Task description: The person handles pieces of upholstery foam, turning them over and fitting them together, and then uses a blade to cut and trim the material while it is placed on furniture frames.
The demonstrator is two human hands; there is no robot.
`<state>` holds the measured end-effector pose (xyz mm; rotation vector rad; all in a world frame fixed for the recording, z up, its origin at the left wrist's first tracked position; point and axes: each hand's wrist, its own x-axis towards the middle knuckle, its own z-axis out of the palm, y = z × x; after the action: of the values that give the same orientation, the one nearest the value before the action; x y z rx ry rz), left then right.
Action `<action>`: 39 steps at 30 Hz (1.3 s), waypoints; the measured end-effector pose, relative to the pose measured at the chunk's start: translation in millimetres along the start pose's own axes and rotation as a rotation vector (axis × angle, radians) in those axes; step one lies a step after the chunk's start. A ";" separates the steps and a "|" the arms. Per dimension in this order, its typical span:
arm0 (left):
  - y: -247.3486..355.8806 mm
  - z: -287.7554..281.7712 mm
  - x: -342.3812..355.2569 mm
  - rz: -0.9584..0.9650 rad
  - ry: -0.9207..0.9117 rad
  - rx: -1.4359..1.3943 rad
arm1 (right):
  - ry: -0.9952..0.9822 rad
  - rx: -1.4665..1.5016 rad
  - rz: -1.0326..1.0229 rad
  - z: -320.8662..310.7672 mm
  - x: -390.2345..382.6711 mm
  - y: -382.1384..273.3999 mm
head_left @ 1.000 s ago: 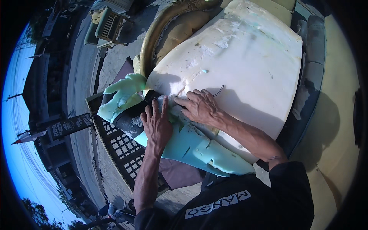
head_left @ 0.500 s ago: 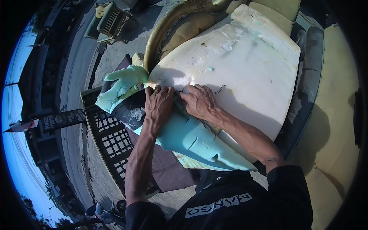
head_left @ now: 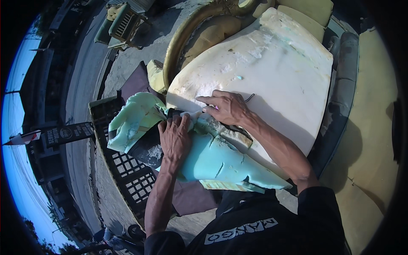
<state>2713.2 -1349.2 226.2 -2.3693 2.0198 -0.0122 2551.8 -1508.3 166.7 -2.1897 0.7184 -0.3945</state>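
A large off-white foam slab (head_left: 276,85) lies before me, its near edge torn and pitted. Over that edge lie a pale turquoise foam piece (head_left: 212,159) and a black fabric strip (head_left: 146,146) with white fluff stuck to it. My left hand (head_left: 175,138) grips the black fabric and foam at the edge, fingers curled over it. Just to its right, my right hand (head_left: 229,108) is closed above the slab. A thin curved metal tool (head_left: 250,97) sticks out behind that hand; the rest of it is hidden. A lighter green foam flap (head_left: 136,119) folds up at the left.
A gold curved chair frame (head_left: 172,55) stands beyond the slab. A black plastic crate (head_left: 123,163) is at the left, near a dark purple cloth (head_left: 191,197). Yellowish upholstery (head_left: 374,127) runs along the right. A wooden chair (head_left: 121,25) stands far left.
My right hand has lifted off the edge and shifted slightly right, its index finger extended. My left hand has moved nearer to me, pulling the fabric and foam down; the green flap has curled.
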 end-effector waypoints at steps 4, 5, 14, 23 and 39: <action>9.3 22.0 -3.1 -0.070 0.199 -0.025 | -0.123 -0.014 0.002 9.8 10.3 -1.2; 8.9 29.2 -6.5 -0.081 0.208 -0.027 | -0.129 -0.023 -0.008 11.4 15.9 -7.1; 11.4 46.5 -27.7 -0.137 0.307 -0.084 | -0.290 -0.032 0.259 29.7 35.3 -17.1; 16.2 27.1 -25.5 -0.196 0.189 -0.132 | -0.415 0.174 0.337 13.4 55.8 6.0; 13.3 25.8 -1.6 0.245 0.032 -0.152 | -0.489 0.049 0.499 0.4 -3.7 -6.0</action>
<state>2700.4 -1349.3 200.1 -2.1954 2.3919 0.1125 2551.3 -1502.6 170.9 -1.8627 0.9188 0.3628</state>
